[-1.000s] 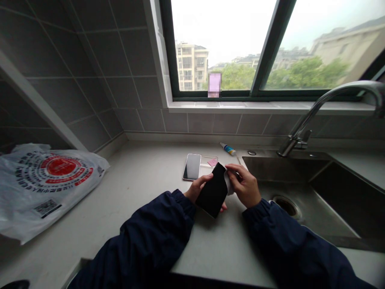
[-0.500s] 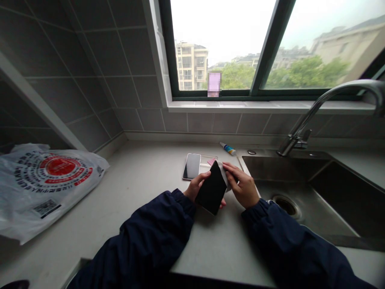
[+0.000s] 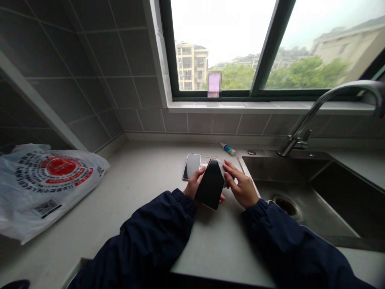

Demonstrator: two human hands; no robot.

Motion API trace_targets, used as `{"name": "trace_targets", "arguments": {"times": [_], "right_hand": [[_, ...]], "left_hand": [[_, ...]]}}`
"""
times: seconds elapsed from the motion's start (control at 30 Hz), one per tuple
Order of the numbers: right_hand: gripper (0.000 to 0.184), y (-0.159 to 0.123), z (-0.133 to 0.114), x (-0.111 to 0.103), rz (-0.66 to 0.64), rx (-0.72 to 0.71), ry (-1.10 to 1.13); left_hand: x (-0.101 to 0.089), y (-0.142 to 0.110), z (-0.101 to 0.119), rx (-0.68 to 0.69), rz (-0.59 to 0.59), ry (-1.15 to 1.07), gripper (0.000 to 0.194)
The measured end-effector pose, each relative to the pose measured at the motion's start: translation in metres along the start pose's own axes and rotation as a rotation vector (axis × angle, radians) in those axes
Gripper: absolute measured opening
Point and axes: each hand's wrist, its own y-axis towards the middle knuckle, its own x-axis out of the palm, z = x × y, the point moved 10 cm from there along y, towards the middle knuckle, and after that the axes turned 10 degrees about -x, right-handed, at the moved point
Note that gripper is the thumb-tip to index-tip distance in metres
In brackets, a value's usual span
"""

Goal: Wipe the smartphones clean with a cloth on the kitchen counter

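Observation:
My left hand (image 3: 195, 184) is closed around a smartphone (image 3: 209, 186), its black glossy face tilted toward me. Fingertips of that hand show past the phone's lower right edge. At the phone's upper right edge, my right hand (image 3: 242, 184) pinches a thin whitish wipe (image 3: 221, 166), mostly covered by the fingers and the phone. Behind my left hand a second smartphone (image 3: 192, 165) lies screen up on the counter. Just right of it is a clear, flat, case-like thing (image 3: 207, 157), partly hidden by the held phone.
A small blue and white tube (image 3: 227, 149) lies near the back of the counter (image 3: 144, 168). To the right are a steel sink (image 3: 327, 208) and a chrome faucet (image 3: 313, 108). A white plastic bag (image 3: 54, 184) with red print sits at the left.
The held phone has tilted more upright, and its lower end has risen slightly. My right hand has shifted a little left along its edge with the wipe, which is now more hidden.

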Motion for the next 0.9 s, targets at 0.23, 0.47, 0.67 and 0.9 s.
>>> {"name": "trace_targets", "arguments": {"times": [0.23,0.47,0.67,0.9], "right_hand": [[0.048,0.000,-0.004,0.005,-0.051,-0.071,-0.046],[0.047,-0.005,-0.018,0.026,-0.257,-0.157,-0.070],[0.047,-0.009,-0.038,0.037,-0.405,-0.211,0.017],[0.050,-0.015,-0.065,0.036,-0.436,-0.342,0.137]], "left_hand": [[0.008,-0.003,0.004,-0.017,0.028,-0.128,0.066],[-0.001,-0.002,0.012,0.109,0.149,-0.113,0.064],[-0.007,-0.004,0.021,0.191,0.228,-0.116,0.065],[-0.014,-0.005,0.025,0.214,0.152,-0.153,0.069]]}}
